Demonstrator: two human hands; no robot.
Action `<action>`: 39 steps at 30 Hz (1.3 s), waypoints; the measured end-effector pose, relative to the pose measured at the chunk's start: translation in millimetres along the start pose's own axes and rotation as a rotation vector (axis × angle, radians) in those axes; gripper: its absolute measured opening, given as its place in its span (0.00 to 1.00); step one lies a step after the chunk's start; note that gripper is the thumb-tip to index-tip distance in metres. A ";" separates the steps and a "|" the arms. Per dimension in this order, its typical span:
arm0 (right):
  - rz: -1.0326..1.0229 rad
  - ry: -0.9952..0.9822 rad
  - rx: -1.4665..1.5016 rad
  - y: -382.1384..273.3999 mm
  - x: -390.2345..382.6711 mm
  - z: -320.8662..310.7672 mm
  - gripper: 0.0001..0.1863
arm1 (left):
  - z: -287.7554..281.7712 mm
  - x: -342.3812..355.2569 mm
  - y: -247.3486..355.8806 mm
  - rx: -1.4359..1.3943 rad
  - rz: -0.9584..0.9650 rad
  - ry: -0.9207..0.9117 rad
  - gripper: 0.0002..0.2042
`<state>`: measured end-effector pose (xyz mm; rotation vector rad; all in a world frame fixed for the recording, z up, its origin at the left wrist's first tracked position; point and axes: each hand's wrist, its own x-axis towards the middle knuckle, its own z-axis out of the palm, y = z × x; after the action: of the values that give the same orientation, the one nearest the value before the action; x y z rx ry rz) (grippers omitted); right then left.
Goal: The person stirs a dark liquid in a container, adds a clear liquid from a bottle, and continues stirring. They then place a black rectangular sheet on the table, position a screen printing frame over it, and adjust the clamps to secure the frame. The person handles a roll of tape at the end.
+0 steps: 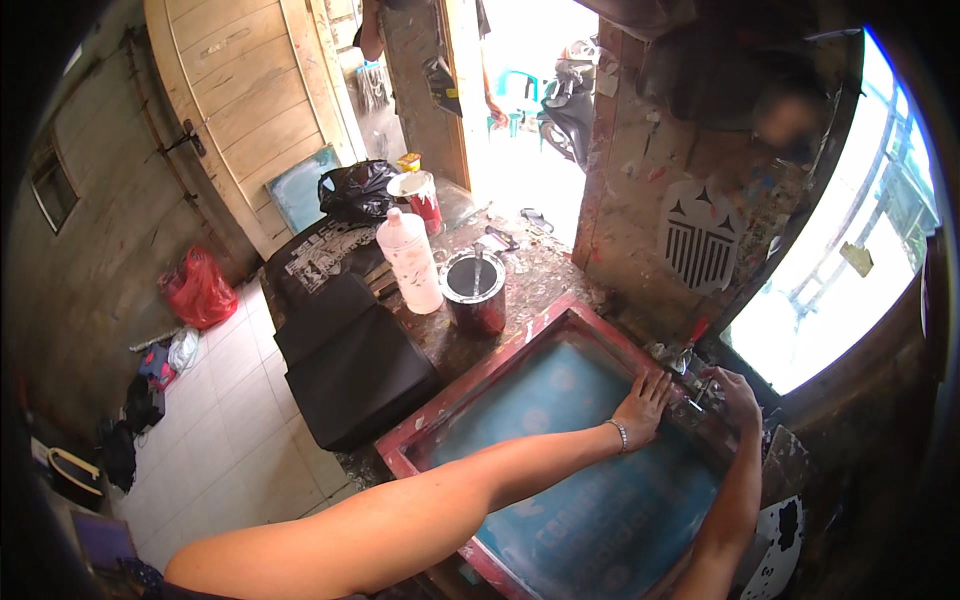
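Observation:
A screen printing frame (590, 400) with a reddish wooden rim and blue mesh lies tilted across the table before me. My left hand (642, 412), wearing a bracelet, rests flat on the frame's right rim, its fingers stretched out. Just to the right, my right hand (738, 396) is curled at a small metal clamp-like fitting (692, 402) beside the rim. What its fingertips grip is too small to make out. Pale lettering shows faintly on the mesh, below my left forearm.
Beyond the frame stand an ink can (474, 312) with a tool in it, a pinkish plastic bottle (410, 262) and a red-and-white tub (428, 212). Folded black fabric (350, 365) lies left of the frame. A red plastic bag (198, 288) sits on the tiled floor.

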<state>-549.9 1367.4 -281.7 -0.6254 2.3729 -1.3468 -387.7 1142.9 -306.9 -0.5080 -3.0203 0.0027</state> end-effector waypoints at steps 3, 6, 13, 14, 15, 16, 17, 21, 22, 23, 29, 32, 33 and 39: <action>0.080 -0.016 -0.083 -8.9 -1.3 -3.5 0.20 | -0.9 0.8 1.2 0.024 0.003 0.014 0.48; 0.189 0.013 -0.128 -18.7 -1.8 -1.1 0.20 | -1.3 0.4 -1.0 0.005 0.005 0.006 0.48; 0.036 -0.022 -0.145 -2.1 0.6 -0.2 0.23 | 2.3 5.8 2.8 0.052 -0.010 -0.044 0.50; 0.045 -0.029 -0.137 -2.8 -0.8 -0.8 0.24 | 2.6 7.4 3.0 0.057 -0.011 -0.047 0.50; 0.057 -0.051 -0.144 -3.0 -1.9 -2.1 0.25 | 3.4 7.5 3.9 0.058 -0.015 -0.052 0.50; 0.069 -0.072 -0.151 -3.9 -0.9 -3.5 0.26 | 4.1 8.0 4.0 0.062 -0.019 -0.046 0.50; 0.080 -0.093 -0.159 -5.3 1.0 -5.5 0.28 | 4.6 8.7 3.3 0.066 -0.024 -0.039 0.50; 0.212 -0.087 -0.177 -39.9 -7.4 1.3 0.29 | 9.7 3.9 -1.5 0.056 -0.012 0.034 0.50; 0.225 -0.091 -0.064 -30.2 -7.0 -2.1 0.29 | 9.5 4.0 0.4 0.052 -0.011 0.029 0.50; 0.237 -0.095 0.049 -15.0 -5.5 -6.7 0.28 | 9.1 4.7 2.8 0.049 -0.011 0.023 0.50; 0.208 -0.119 -0.026 -5.1 -2.3 -14.6 0.29 | 9.0 6.8 4.8 0.025 -0.019 0.047 0.49; 0.157 -0.155 -0.229 -20.8 2.5 -2.5 0.32 | 15.8 1.6 -1.9 -0.002 -0.044 0.057 0.49; 0.216 -0.135 -0.222 -19.5 1.1 -5.6 0.32 | 15.1 4.7 0.9 -0.026 -0.037 0.073 0.49; 0.348 -0.082 -0.030 -20.7 0.9 -5.7 0.32 | 23.1 12.3 5.0 0.009 -0.063 0.101 0.47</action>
<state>-549.3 1361.7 -261.1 -0.2522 2.3058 -1.1139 -399.4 1151.9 -329.1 -0.3993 -2.9342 -0.0122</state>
